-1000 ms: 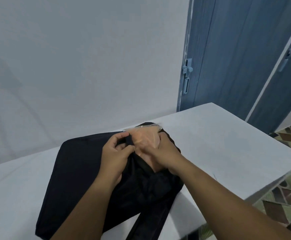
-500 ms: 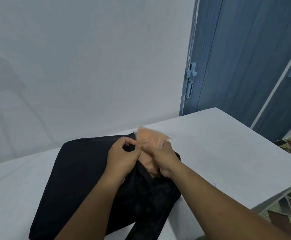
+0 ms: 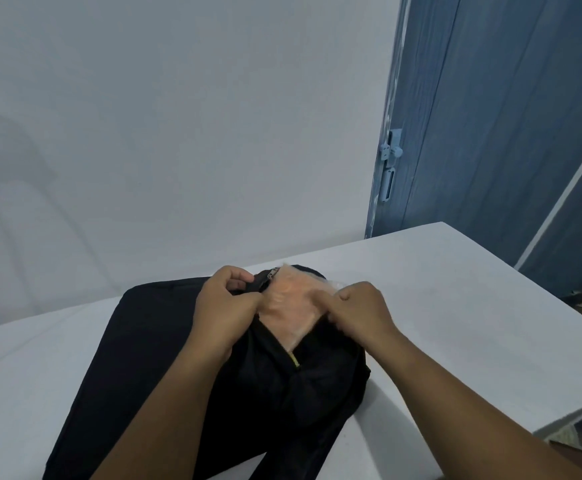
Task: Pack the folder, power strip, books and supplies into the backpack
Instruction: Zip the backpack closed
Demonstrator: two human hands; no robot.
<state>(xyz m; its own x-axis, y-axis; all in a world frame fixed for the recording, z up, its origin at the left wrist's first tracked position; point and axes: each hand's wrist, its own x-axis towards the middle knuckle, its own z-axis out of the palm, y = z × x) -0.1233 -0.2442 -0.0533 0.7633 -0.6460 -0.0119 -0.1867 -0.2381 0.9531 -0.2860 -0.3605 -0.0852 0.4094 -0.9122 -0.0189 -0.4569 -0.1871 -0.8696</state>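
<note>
Both hands pinch: left point(image 3: 225, 308) grips the backpack point(image 3: 164, 358) rim, right point(image 3: 358, 315) the folder point(image 3: 291, 306), whose mouth gapes wider now, easing insertion.

A white table point(image 3: 455, 306) carries one thing directly — a black backpack point(image 3: 151, 341) lying flat.

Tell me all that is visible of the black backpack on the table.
The black backpack lies flat on the white table, its top end away from the person. It looks like matte fabric. The zipper opening at the top is parted, and a pale orange translucent folder sticks out of it. The left hand pinches the opening's edge near a metal zipper pull; the right hand holds the other edge. Straps trail toward the person.
</note>
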